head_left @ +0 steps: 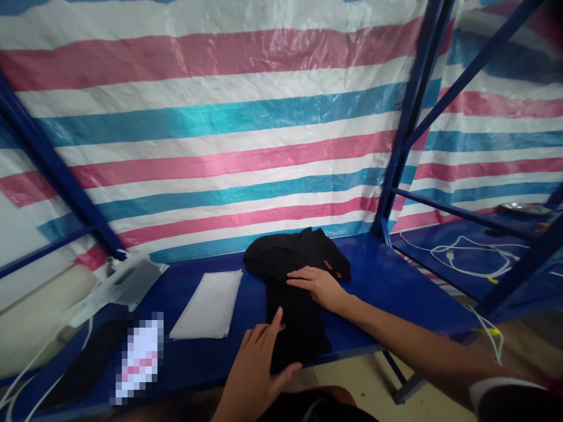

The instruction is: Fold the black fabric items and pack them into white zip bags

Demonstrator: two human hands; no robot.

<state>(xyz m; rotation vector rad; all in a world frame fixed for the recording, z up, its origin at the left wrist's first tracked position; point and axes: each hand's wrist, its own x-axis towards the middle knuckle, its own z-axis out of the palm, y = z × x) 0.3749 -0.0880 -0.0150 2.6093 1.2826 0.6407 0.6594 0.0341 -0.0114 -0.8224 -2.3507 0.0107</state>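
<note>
Black socks (299,325) lie flat on the blue tabletop (373,275), one part reaching sideways at the back and another running down to the front edge. Small orange lettering shows on the rear part. My right hand (319,287) rests on the black fabric, palm down with its fingers stretched out. At the front left of the socks is my left hand (259,357), its fingers extended and thumb apart, beside or lightly touching the fabric. Neither hand grips anything that I can see. How many socks overlap here I cannot tell.
A stack of white paper (206,305) lies left of the socks. Farther left are a long black item (88,363), a pixelated patch and a clear plastic package (136,281). Blue metal posts (404,117) frame the table. White cables (470,258) lie on the right.
</note>
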